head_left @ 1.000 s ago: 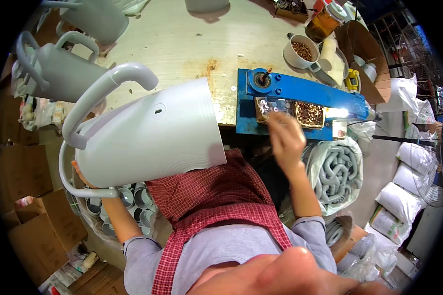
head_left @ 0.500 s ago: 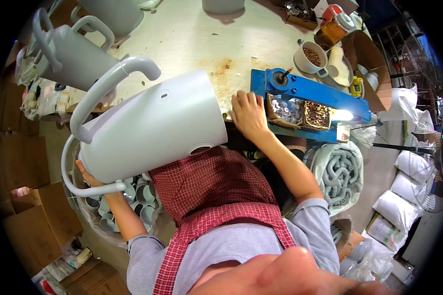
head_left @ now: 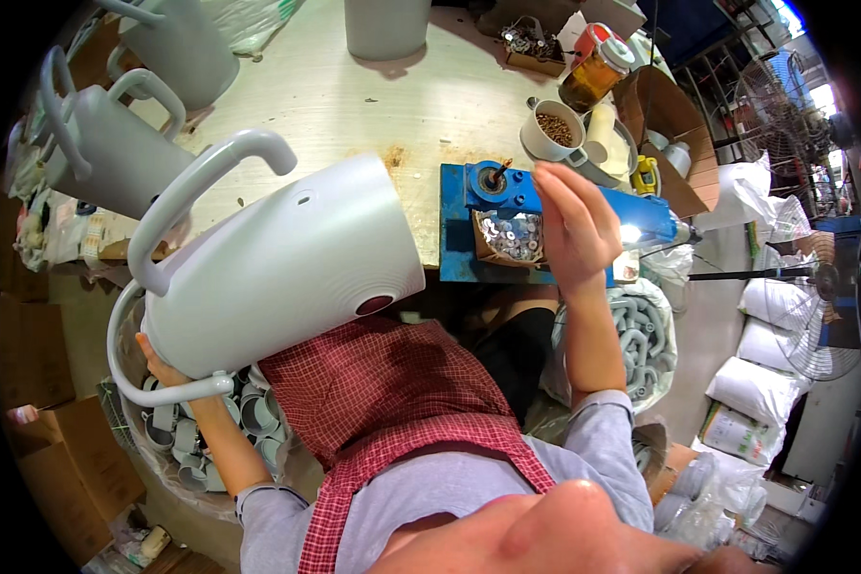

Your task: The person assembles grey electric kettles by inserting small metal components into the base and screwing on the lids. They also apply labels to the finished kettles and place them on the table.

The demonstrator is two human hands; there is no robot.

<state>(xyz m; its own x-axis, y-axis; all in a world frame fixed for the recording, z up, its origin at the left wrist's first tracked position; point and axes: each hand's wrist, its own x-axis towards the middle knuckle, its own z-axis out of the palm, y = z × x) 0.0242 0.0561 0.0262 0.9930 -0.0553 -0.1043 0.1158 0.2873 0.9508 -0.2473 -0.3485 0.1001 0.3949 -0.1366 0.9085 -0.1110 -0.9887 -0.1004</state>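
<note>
A large grey plastic watering can lies tilted across my lap, with a curved handle at its left end and a round hole in its lower side. My left hand grips it at that left end; most of the fingers are hidden behind it. My right hand is raised over the blue bench machine, fingertips drawn together. Whatever they may hold is too small to make out. Just left of that hand, a small box of silvery metal parts sits on the machine, below its upright metal pin.
More grey watering cans stand at the table's left. A cup of brass-coloured parts and an amber jar are at the far right. Below are bags of grey cup-shaped pieces and curved grey tubes.
My right hand has left the table edge beside the machine and moved right, over the parts boxes, its fingers drawing together. The view has shifted; my left hand still supports the watering can.
</note>
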